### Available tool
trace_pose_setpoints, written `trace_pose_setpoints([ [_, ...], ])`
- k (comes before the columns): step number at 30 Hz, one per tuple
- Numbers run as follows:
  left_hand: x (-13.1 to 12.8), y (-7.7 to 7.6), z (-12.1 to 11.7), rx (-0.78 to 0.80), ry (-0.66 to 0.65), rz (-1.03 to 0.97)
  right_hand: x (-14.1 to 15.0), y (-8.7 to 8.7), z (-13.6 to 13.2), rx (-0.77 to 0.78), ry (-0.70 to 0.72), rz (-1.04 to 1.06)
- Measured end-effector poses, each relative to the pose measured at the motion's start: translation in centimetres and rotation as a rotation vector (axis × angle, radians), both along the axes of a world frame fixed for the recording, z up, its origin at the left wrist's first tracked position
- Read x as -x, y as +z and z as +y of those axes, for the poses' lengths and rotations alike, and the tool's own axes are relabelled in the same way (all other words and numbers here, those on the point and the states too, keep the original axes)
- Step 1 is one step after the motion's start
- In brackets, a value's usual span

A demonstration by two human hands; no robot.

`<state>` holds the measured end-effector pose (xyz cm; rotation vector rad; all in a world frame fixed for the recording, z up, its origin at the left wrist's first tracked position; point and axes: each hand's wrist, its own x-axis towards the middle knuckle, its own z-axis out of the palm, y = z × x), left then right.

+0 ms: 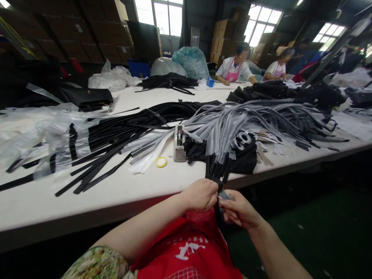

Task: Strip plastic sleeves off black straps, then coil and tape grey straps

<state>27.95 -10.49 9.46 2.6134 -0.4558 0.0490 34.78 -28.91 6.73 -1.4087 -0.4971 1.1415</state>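
At the table's front edge, my left hand [202,195] is closed, its fingers wrapped round a black strap [215,181]. Just to its right, my right hand [240,211] pinches a greyish, film-like piece [225,195] at the same strap. The two hands nearly touch, and the fingers partly hide what lies between them. Part of the strap hangs down below the hands, in front of the red apron [186,248]. Beyond them, a bundle of straps in translucent grey wrapping [221,135] spreads over the table, black ends towards me.
A tape dispenser [179,145] and a yellow tape roll [161,162] sit on the white table [124,182]. Black straps [139,126] and clear plastic film [55,128] cover the left side. Two people in pink aprons [233,71] work at the far side. Stacked cartons [72,35] stand behind.
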Motion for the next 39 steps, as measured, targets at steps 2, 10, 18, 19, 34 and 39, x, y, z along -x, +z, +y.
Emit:
trace_pose_setpoints([
  [2, 0.3, -0.6, -0.5, -0.056, -0.018, 0.008, -1.5, 0.3, -0.9, 0.119, 0.049, -0.223],
  [10, -1.4, -0.5, -0.8, 1.268, 0.065, 0.807, -1.3, -1.7, 0.7, 0.065, -0.164, -0.895],
  [18, -2.6, -2.9, -0.1, 0.933, 0.400, -0.017, 4.3, -0.4, 1.9, -0.185, 0.111, -0.109],
  [19, -2.1, -3.2, 0.1, 0.818, 0.353, -0.032, 2.5, 0.7, 1.2, -0.212, 0.025, -0.134],
  [34, -6.4, 1.8, -1.7, 1.087, 0.376, -0.074, -4.9, 1.6, 2.7, -0.032, 0.244, -0.303],
  [39, -5.7, 0.8, -0.6, 0.524, 0.296, 0.002, -7.9, 4.1, -0.2, -0.053, 0.268, -0.180],
])
